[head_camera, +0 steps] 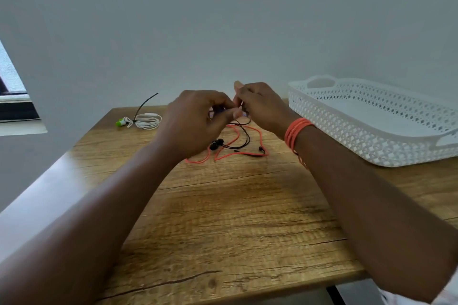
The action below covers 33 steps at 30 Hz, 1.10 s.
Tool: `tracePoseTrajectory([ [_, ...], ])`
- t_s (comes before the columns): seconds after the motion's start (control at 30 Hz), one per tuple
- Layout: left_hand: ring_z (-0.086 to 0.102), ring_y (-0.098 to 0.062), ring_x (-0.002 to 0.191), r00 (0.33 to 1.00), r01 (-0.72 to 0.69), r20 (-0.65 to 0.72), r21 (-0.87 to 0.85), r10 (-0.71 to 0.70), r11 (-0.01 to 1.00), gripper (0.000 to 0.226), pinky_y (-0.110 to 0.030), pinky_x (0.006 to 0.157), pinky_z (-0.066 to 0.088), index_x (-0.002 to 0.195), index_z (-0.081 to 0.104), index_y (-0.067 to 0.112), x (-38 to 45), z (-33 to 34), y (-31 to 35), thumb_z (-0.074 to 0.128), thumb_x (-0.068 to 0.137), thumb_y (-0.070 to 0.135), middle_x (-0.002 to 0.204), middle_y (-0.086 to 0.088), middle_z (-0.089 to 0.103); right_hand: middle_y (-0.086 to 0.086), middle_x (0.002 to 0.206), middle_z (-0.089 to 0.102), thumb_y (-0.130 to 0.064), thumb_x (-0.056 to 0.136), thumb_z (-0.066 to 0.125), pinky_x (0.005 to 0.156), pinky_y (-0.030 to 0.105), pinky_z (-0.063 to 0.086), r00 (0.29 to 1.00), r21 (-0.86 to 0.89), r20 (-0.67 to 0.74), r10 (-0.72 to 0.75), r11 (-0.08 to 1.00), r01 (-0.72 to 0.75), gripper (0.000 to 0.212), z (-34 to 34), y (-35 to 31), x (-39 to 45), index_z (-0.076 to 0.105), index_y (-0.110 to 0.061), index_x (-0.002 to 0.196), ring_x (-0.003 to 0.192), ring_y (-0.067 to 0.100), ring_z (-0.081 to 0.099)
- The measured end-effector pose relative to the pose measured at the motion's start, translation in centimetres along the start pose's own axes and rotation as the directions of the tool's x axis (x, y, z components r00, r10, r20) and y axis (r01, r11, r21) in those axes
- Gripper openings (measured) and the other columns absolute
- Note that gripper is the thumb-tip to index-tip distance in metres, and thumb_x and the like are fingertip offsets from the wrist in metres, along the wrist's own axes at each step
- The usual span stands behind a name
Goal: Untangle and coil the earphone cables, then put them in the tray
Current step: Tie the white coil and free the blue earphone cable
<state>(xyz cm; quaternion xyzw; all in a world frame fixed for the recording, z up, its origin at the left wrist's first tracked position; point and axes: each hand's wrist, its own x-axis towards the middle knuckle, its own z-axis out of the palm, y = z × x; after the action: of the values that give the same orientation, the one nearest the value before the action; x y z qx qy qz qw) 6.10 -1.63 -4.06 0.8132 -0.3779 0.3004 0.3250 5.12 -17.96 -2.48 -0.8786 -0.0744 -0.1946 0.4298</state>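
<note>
Wood-grain table (223, 205), centre frame. Upper right: white perforated plastic tray (371, 131), oval handles. Upper left: coiled white earphones (146, 121), green buds, black tie. Centre: left hand (195, 121) and right hand (260, 106), fingers curled, pinching thin black cable (244, 136) tangled with orange cable (235, 153); loops trail on table. Orange bands (295, 131) on right wrist.

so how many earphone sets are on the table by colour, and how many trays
white earphones, coiled and tied: 1
black earphones, loose: 1
orange-red earphones, loose: 1
white tray, nothing seen in it: 1
total: 4
Both hands, left and right, pinch the tangled cables.
</note>
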Motion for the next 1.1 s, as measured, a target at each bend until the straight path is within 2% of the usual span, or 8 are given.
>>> tracePoseTrajectory([
  [0.13, 0.050, -0.010, 0.064, 0.952, 0.205, -0.244, 0.064, -0.184, 0.977, 0.021, -0.028, 0.057, 0.035, 0.089, 0.071, 0.026, 0.1, -0.2, -0.4, 0.061, 0.090, 0.044, 0.078, 0.011, 0.063, 0.003, 0.058, 0.044, -0.018, 0.100, 0.038, 0.044, 0.021, 0.030, 0.975, 0.290, 0.221, 0.038, 0.951, -0.103, 0.037, 0.2, -0.9, -0.2, 0.055, -0.007, 0.069, 0.047, 0.011, 0.038],
  [0.27, 0.049, -0.005, 0.062, 0.958, 0.161, -0.227, -0.070, -0.173, 0.984, 0.017, -0.030, 0.059, 0.041, 0.090, 0.068, 0.022, 0.1, -0.4, -1.2, 0.060, 0.093, 0.038, 0.080, 0.008, 0.064, 0.012, 0.074, 0.058, -0.014, 0.101, 0.038, 0.041, 0.019, 0.033, 0.964, 0.342, 0.247, 0.099, 0.922, -0.182, 0.034, 0.4, -0.8, -0.4, 0.063, -0.002, 0.080, 0.051, 0.011, 0.041],
  [0.47, 0.054, -0.015, 0.071, 0.949, 0.024, -0.315, 0.005, -0.022, 1.000, 0.023, -0.036, 0.070, 0.039, 0.092, 0.070, 0.020, -0.3, 0.6, 0.9, 0.055, 0.096, 0.036, 0.079, 0.007, 0.069, 0.024, 0.098, 0.070, 0.004, 0.090, 0.060, 0.074, 0.033, 0.061, 0.961, 0.507, 0.056, 0.269, 0.822, -0.260, 0.017, 0.3, 0.7, 0.3, 0.067, 0.010, 0.105, 0.078, 0.028, 0.070],
  [0.6, 0.056, -0.020, 0.079, 0.928, 0.039, -0.372, 0.069, -0.010, 0.997, 0.025, -0.035, 0.077, 0.032, 0.093, 0.070, 0.020, -0.3, 0.6, 1.0, 0.053, 0.097, 0.038, 0.083, 0.006, 0.071, 0.024, 0.085, 0.071, 0.000, 0.088, 0.065, 0.066, 0.035, 0.062, 0.973, 0.335, 0.040, 0.229, 0.914, -0.229, 0.012, 0.7, 0.1, 0.0, 0.070, 0.007, 0.098, 0.066, 0.029, 0.070],
  [0.77, 0.050, -0.012, 0.079, 0.937, -0.008, -0.348, -0.049, -0.009, 0.999, 0.016, -0.030, 0.083, 0.027, 0.089, 0.066, 0.028, -0.4, 0.5, 1.1, 0.055, 0.096, 0.037, 0.080, 0.008, 0.066, 0.022, 0.084, 0.071, -0.006, 0.089, 0.065, 0.062, 0.034, 0.062, 0.946, 0.556, 0.064, 0.319, 0.775, -0.299, 0.018, 0.4, -0.2, -0.4, 0.067, 0.005, 0.103, 0.071, 0.034, 0.071],
  [0.87, 0.051, -0.014, 0.080, 0.944, -0.033, -0.329, -0.030, 0.021, 0.999, 0.016, -0.030, 0.081, 0.022, 0.088, 0.065, 0.026, -0.4, 0.9, 1.8, 0.054, 0.097, 0.033, 0.079, 0.007, 0.065, 0.022, 0.085, 0.069, -0.006, 0.090, 0.064, 0.062, 0.030, 0.060, 0.952, 0.526, -0.034, 0.306, 0.815, -0.243, 0.021, 0.0, 0.2, -0.1, 0.067, 0.008, 0.106, 0.063, 0.028, 0.068],
  [0.97, 0.051, -0.013, 0.081, 0.927, 0.003, -0.374, -0.004, -0.005, 1.000, 0.018, -0.032, 0.079, 0.020, 0.089, 0.064, 0.024, -0.3, 0.6, 2.0, 0.051, 0.097, 0.034, 0.078, 0.012, 0.060, 0.017, 0.079, 0.071, -0.011, 0.093, 0.062, 0.054, 0.025, 0.058, 0.974, 0.472, 0.113, 0.196, 0.852, -0.226, 0.020, 0.2, 0.0, -0.4, 0.067, 0.006, 0.104, 0.059, 0.022, 0.067],
  [1.1, 0.048, -0.010, 0.082, 0.865, 0.123, -0.486, -0.039, -0.127, 0.992, 0.023, -0.032, 0.080, 0.020, 0.090, 0.064, 0.022, -0.1, -0.5, 0.9, 0.048, 0.097, 0.037, 0.075, 0.017, 0.053, 0.006, 0.069, 0.058, -0.015, 0.102, 0.045, 0.039, 0.016, 0.035, 0.921, 0.579, 0.389, -0.003, 0.779, -0.241, 0.025, 1.4, -1.3, -0.9, 0.064, 0.001, 0.102, 0.044, 0.007, 0.043],
])
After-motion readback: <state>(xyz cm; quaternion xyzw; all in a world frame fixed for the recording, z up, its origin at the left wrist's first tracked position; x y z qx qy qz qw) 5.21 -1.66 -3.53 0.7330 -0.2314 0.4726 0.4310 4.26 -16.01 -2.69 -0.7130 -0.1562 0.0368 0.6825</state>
